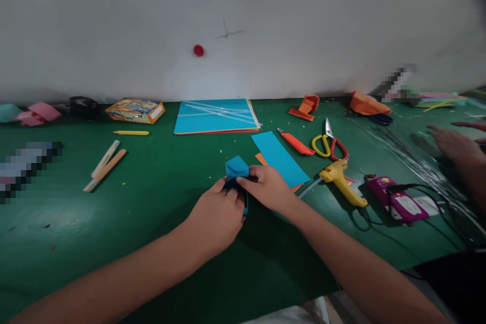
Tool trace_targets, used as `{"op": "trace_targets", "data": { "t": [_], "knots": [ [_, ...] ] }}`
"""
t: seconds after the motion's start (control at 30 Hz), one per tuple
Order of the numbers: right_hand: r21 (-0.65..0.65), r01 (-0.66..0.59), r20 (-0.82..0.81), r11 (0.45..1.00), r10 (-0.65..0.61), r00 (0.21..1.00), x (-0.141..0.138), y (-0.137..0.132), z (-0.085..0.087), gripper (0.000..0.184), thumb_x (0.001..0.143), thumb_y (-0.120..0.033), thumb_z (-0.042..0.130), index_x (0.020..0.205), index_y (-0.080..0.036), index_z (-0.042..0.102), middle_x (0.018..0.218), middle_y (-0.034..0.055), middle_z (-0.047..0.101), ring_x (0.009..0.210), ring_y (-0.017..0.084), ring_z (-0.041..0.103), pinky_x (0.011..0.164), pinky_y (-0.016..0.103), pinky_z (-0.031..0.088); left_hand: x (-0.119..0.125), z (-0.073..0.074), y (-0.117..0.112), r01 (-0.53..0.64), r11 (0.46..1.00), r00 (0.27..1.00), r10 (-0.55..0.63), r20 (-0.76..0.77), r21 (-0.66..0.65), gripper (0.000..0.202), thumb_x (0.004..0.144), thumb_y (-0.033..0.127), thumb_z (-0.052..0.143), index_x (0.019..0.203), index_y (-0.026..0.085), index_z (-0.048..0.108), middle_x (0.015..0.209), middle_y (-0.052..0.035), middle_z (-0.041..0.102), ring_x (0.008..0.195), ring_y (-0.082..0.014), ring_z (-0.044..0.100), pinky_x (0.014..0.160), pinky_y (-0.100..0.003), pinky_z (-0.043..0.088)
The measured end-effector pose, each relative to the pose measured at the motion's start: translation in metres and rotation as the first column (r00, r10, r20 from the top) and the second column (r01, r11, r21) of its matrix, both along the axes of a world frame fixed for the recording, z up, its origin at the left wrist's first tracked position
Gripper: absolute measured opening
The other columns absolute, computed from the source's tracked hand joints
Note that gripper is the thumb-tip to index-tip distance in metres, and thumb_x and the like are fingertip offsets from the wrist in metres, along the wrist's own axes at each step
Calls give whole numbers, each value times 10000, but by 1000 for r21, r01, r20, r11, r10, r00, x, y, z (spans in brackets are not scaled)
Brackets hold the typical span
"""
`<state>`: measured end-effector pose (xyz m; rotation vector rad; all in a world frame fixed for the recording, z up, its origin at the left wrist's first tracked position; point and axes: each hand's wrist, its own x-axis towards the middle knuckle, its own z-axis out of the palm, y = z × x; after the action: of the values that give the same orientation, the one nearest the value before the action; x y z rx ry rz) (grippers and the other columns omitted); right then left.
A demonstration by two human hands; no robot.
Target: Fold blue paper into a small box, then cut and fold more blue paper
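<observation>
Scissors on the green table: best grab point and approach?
Take the scissors by the yellow and red handle loops, dropping in from above on the near side. They lie flat, loops nearest, blades pointing away at the wall. The glue gun lies close in front of the loops, so a low approach looks crowded.

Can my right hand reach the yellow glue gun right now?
Probably yes: the glue gun lies close beside the right hand, only flat blue sheet between, though it holds folded blue paper.
</observation>
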<state>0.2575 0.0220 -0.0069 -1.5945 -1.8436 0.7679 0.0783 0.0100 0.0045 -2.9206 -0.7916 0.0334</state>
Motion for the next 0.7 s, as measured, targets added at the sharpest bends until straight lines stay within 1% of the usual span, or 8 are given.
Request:
{"op": "trace_targets", "data": {
  "t": [0.1, 0.17, 0.27, 0.4, 0.5, 0.6, 0.63, 0.7],
  "knots": [
    [-7, -1, 15, 1000, 1, 1000, 0, -1, 1, 213, 931, -313, 613, 765, -205, 690, 771, 34, 718, 683, 187, 607, 565, 292, 320, -4, -4, -1, 12, 1000, 997, -12, 81, -2, 413, 933, 317, 644, 1251, 61, 702, 1185, -190, 740, 1166, -337, 669, 1175, -515, 368],
    [-12, 1, 30, 1000, -1, 1000, 1, -2, 2, 213, 927, -303, 610, 760, -200, 691, 743, 27, 708, 665, 179, 597, 559, 287, 310, -8, -6, 0, 59, 998, 992, -56, 116, -22, 349, 952, 295, 618, 1221, 94, 714, 1201, -163, 737, 1181, -326, 663, 1161, -506, 391],
    [-22, 4, 51, 1000, -3, 999, 3, -3, 4, 234, 920, -295, 606, 716, -198, 668, 669, 11, 667, 616, 166, 562, 543, 284, 289, -11, -7, 5, 118, 992, 983, -109, 149, -55, 298, 959, 272, 615, 1190, 112, 717, 1206, -148, 732, 1187, -322, 660, 1136, -499, 424],
    [-19, 14, 71, 1000, -12, 997, 4, -4, 5, 220, 912, -280, 612, 712, -202, 660, 702, 25, 678, 649, 172, 573, 552, 280, 291, -11, -5, 9, 110, 984, 983, -87, 162, -141, 251, 920, 272, 677, 1124, 132, 716, 1179, -139, 729, 1161, -329, 666, 1111, -509, 454],
    [-15, 17, 87, 1000, -15, 996, 3, -5, 7, 212, 902, -260, 614, 699, -205, 640, 705, 26, 673, 650, 173, 569, 551, 280, 285, -11, -4, 10, 105, 979, 984, -76, 161, -178, 272, 907, 254, 689, 1149, 130, 699, 1223, -150, 712, 1178, -338, 655, 1069, -506, 489],
    [-9, 17, 98, 1000, -16, 995, 5, -5, 7, 250, 898, -263, 618, 655, -206, 601, 653, 11, 631, 610, 160, 539, 542, 281, 277, -13, -2, 11, 140, 976, 979, -112, 168, -164, 305, 901, 255, 705, 1170, 111, 688, 1223, -168, 717, 1190, -344, 655, 1081, -506, 480],
    [-5, 17, 99, 1000, -17, 995, 6, -5, 7, 268, 899, -270, 621, 641, -204, 592, 647, 10, 622, 605, 158, 532, 542, 281, 280, -14, 0, 12, 161, 973, 976, -133, 173, -164, 292, 899, 256, 711, 1153, 114, 691, 1196, -162, 730, 1178, -339, 664, 1101, -511, 465],
    [6, 19, 92, 1000, -19, 996, 10, -4, 5, 290, 905, -287, 627, 630, -200, 588, 652, 13, 618, 604, 157, 528, 548, 281, 294, -17, 5, 14, 211, 960, 961, -169, 218, -185, 230, 910, 263, 703, 1109, 148, 698, 1123, -119, 757, 1137, -314, 685, 1142, -526, 423]
  ]
}}
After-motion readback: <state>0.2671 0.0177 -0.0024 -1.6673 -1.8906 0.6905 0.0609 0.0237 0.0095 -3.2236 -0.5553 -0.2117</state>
